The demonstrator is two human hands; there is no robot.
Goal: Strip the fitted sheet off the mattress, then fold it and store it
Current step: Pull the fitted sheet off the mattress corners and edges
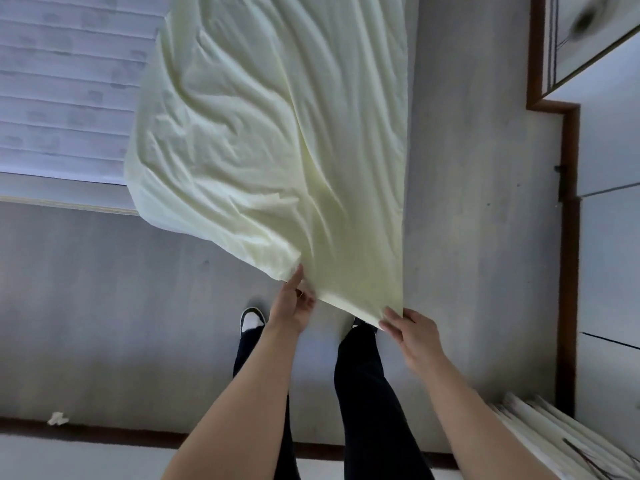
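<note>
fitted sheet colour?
Pale yellow-green, plain, no pattern. The fitted sheet shows in the head view, its near edge held by the left hand and right hand.

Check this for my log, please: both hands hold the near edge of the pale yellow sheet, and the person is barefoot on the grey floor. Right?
Not quite. The left hand and right hand do hold the near edge of the pale yellow sheet, but the person is not barefoot: the head view shows a dark shoe with a white sock on the grey floor.
</note>
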